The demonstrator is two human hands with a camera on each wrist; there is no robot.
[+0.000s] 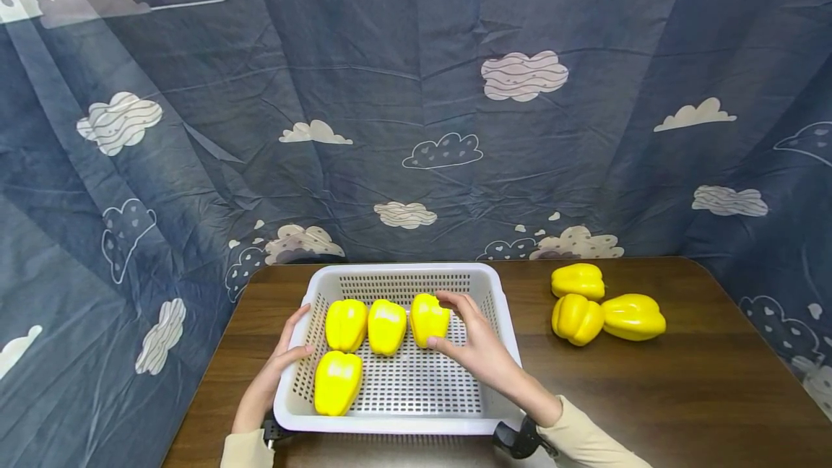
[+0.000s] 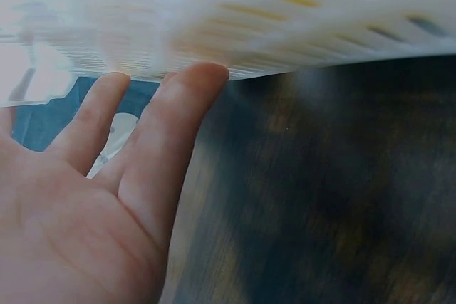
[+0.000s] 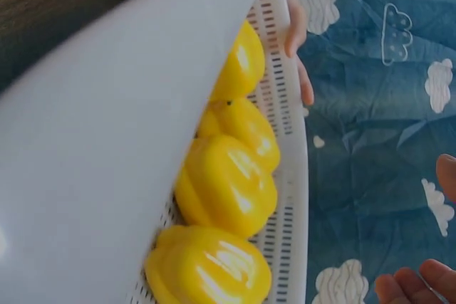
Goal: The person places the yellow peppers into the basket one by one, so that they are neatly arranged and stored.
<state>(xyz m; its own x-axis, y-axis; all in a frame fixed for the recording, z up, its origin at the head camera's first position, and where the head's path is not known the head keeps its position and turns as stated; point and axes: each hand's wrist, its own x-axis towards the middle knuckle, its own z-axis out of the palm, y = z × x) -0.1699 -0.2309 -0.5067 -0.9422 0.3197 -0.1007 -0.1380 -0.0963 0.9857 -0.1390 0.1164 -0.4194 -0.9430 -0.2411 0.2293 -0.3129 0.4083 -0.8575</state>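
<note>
A white slotted plastic basket (image 1: 416,425) holds several yellow bell peppers, three in a row towards the back and one at the front left (image 1: 338,383). My left hand (image 1: 276,370) rests against the basket's left side; in the left wrist view its fingers (image 2: 203,80) extend up to the slotted wall. Over the basket, my right hand (image 1: 477,345) has thumb and index finger spread at the right edge of the row's rightmost pepper (image 1: 427,320). Its fingertips (image 3: 406,286) show apart in the right wrist view, with no pepper between them.
Three more yellow bell peppers lie grouped on the brown wooden table (image 1: 689,396), right of the basket: one at the back (image 1: 577,281), one in front (image 1: 576,319) and one to the right (image 1: 633,317). A dark blue cloud-patterned curtain (image 1: 364,186) hangs behind the table.
</note>
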